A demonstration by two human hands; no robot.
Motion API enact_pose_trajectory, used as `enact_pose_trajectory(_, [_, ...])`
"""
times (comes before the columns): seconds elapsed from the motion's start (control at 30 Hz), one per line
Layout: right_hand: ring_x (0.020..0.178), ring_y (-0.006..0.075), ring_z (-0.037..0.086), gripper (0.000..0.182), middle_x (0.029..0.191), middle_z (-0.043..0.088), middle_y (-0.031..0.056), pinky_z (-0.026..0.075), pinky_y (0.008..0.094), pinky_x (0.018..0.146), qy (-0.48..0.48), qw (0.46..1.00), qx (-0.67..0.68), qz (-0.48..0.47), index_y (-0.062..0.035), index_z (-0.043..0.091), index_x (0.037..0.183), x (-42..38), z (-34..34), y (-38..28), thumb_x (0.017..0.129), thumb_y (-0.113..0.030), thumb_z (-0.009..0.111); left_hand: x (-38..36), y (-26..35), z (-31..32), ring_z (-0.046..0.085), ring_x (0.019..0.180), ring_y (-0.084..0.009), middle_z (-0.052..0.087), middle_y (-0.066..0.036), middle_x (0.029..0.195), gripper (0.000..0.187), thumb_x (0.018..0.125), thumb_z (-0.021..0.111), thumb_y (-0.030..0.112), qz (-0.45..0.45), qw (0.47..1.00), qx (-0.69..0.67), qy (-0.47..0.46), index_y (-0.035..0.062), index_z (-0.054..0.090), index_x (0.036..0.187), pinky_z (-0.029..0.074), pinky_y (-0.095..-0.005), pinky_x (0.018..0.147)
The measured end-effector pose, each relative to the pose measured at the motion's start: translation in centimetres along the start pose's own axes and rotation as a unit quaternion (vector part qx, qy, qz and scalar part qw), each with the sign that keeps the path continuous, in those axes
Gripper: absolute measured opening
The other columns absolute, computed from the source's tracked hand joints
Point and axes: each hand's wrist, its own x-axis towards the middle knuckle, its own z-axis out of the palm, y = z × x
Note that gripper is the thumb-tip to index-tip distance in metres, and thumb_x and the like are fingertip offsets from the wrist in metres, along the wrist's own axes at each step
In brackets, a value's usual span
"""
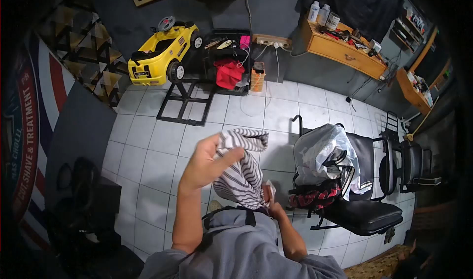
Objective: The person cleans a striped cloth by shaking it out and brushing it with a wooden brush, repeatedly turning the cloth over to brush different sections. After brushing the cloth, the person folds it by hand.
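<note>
A white cloth with dark stripes [240,178] hangs folded and bunched in front of my body. My left hand [207,161] is closed on its upper left part, with the thumb lying across the fabric. The top of the cloth folds over to the right of that hand. Lower down, my right hand [276,210] is at the cloth's lower right edge, close to my waist. A small pale and reddish-brown patch [268,192] shows beside the cloth there. The right fingers are mostly hidden, and I cannot tell what they hold.
Right of me, a black chair [362,151] carries a clear plastic bag [322,146] and a black-and-red cloth [318,195]. A black metal frame [187,104] lies on the tiles ahead, near a yellow toy car [165,52]. A wooden shelf [340,52] holds bottles and tools.
</note>
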Motion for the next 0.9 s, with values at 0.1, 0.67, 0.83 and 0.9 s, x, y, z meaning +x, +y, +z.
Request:
enact_pose_trajectory(0.1, [0.035,0.0107,0.032,0.04,0.051,0.036,-0.0029,0.028,0.0244,0.031,-0.126,0.813,0.565,0.063,-0.0134,0.046,0.076,-5.1,-2.5,-10.0,0.092,-0.05,0.04,0.6,-1.8,0.6,0.05,0.076,-0.0019,0.058,0.002,0.084,0.012,0.086,0.059,0.008,-0.019,0.992,0.125,-0.026,-0.0003,0.056,0.094,0.042,-0.0186,0.067])
enact_pose_trajectory(0.67, [0.087,0.036,0.062,0.046,0.089,0.063,0.0216,0.048,0.046,0.072,0.092,0.916,-0.295,-0.256,-0.007,0.066,0.093,-6.6,1.6,-13.6,0.086,-0.049,0.049,-0.3,-0.3,0.2,0.03,0.058,-0.0021,0.036,0.008,0.063,0.032,0.096,0.045,0.026,0.04,0.994,0.088,-0.047,0.0039,0.048,0.073,0.027,-0.0204,0.049])
enact_pose_trajectory(0.83, [0.09,0.0394,0.06,0.06,0.089,0.063,0.0234,0.047,0.047,0.075,0.103,0.941,-0.32,-0.05,-0.0003,0.064,0.097,-2.8,0.6,-4.1,0.085,-0.056,0.046,-1.1,-0.1,-0.6,0.039,0.065,0.0002,0.049,0.008,0.071,0.016,0.091,0.054,0.013,-0.062,0.99,0.046,-0.116,0.0012,0.056,0.081,0.034,-0.0176,0.055])
enact_pose_trajectory(0.9, [0.086,0.0374,0.062,0.061,0.084,0.063,0.0251,0.048,0.0451,0.073,0.171,0.958,-0.225,-0.052,0.0035,0.064,0.092,-1.9,0.6,-4.2,0.084,-0.054,0.048,-0.9,-0.4,-0.6,0.041,0.066,0.0,0.051,0.007,0.073,0.012,0.09,0.056,0.011,-0.06,0.981,0.068,-0.17,0.0006,0.057,0.084,0.036,-0.0174,0.057])
